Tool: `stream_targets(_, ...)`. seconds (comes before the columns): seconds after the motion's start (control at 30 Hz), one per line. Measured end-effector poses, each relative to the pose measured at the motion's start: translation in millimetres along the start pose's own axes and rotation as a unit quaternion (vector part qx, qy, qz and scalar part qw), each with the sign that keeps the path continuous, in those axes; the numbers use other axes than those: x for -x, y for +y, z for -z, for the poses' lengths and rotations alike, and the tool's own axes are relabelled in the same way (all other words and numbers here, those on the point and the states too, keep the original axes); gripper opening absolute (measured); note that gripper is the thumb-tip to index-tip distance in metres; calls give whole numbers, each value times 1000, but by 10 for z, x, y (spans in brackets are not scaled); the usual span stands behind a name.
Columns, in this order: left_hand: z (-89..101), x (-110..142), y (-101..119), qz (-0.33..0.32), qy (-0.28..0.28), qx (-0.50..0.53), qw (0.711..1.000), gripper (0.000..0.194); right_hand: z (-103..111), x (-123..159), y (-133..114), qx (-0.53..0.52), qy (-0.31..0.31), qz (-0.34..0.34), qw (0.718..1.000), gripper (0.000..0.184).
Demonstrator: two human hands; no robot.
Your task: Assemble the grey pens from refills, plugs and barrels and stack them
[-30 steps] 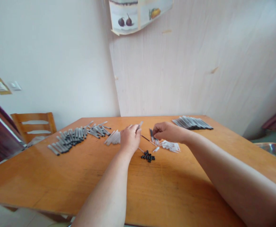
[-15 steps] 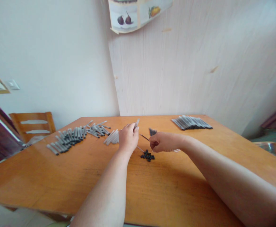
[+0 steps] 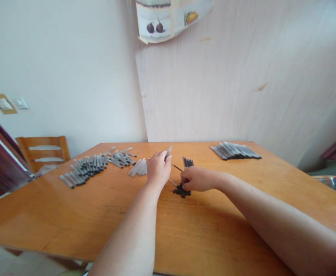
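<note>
My left hand point(image 3: 158, 167) is closed around a translucent pen barrel point(image 3: 170, 150), whose top end sticks up past the thumb. Over a small pile of black pen caps point(image 3: 182, 192), my right hand point(image 3: 199, 179) has its fingers pinched together. Whatever is between those fingertips is hidden. A thin dark-ended refill point(image 3: 177, 167) lies between the two hands. Just behind my right hand is a bundle of dark-tipped refills point(image 3: 188, 162). Beside my left hand, a row of clear barrels point(image 3: 138, 168) lies on the table.
Many black-ended pens point(image 3: 83, 170) spread over the left of the wooden table point(image 3: 70, 222), with a looser heap point(image 3: 122, 158) behind. Another row of pens point(image 3: 235, 150) lies at the back right. A wooden chair point(image 3: 43, 153) stands beyond the left edge, and a wall borders the back.
My right hand has come down from the refill bundle toward me, onto the pile of black caps. My left hand stays in place, still holding the barrel.
</note>
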State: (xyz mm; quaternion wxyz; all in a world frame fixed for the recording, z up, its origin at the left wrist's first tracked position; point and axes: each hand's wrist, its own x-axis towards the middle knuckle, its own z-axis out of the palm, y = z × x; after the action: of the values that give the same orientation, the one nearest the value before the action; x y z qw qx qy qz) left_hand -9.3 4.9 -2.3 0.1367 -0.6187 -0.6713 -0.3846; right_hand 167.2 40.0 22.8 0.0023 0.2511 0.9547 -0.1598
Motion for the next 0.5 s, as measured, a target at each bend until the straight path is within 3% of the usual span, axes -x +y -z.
stream_targets(0.17, -16, 3, -6, 1, -8, 12, 1000, 22, 63, -34, 77, -142, 112, -55, 982, 5)
stream_targets(0.3, -35, 4, -8, -4, -8, 41, 999, 21, 146, -27, 131, -297, 200, -89, 929, 8)
stream_targets(0.5, -77, 12, 24, 18, -43, 133, 990, 24, 225, -24, 259, -425, 299, -83, 850, 15)
